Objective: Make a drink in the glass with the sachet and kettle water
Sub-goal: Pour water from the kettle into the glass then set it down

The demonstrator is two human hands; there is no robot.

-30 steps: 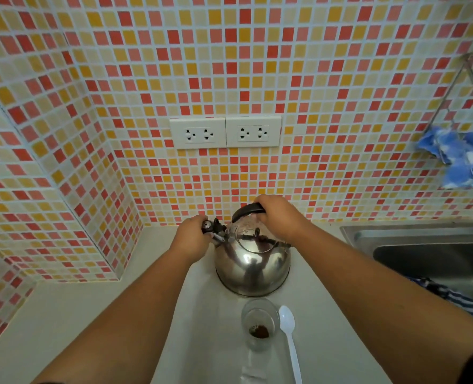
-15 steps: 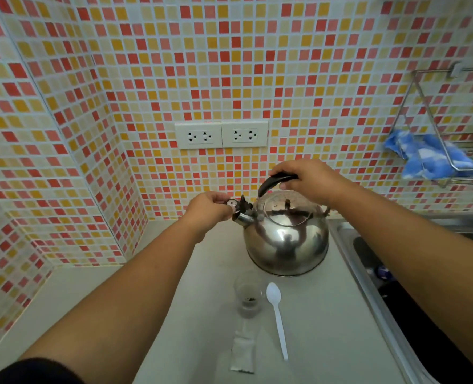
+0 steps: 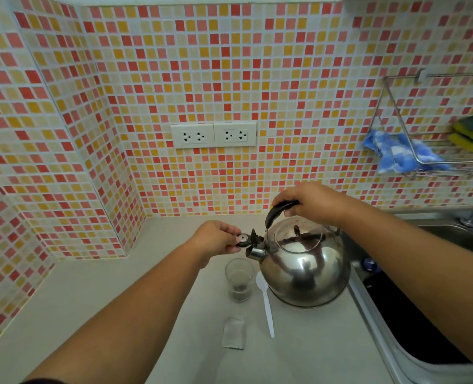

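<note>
Both hands are on the kettle point(image 3: 303, 266) right now. Right hand point(image 3: 311, 203) is wrapped tight around the black handle on top, fingers curled all the way over it. Left hand point(image 3: 216, 239) is pinching the little black spout cap point(image 3: 243, 240) between thumb and fingertips, cap flipped up off the spout so the round opening shows underneath.

Going from nearest to farthest on the counter point(image 3: 91, 286): closest to the camera is the sachet point(image 3: 234, 333), lying flat, looks torn open at the top but kinda hard to tell for sure. Just to the right of it and a bit further back is a white plastic spoon point(image 3: 265, 303), handle pointing toward me, bowl end tucked right up against the kettle base. Then the glass point(image 3: 239, 279), standing upright just behind the sachet, with some dark powder sitting in the bottom. Spout sits just above and to the right of the glass rim, not over it as far as I can see.

Kettle is shiny steel, upright, and it's right beside the sink point(image 3: 412, 314) edge on the right.

Back wall is that red/orange/yellow mosaic tile with a double socket point(image 3: 213, 135), and up on the right a wire rack point(image 3: 434, 151) with a blue cloth point(image 3: 395, 152) hanging off it and a yellow-green sponge point(image 3: 472, 134).
</note>
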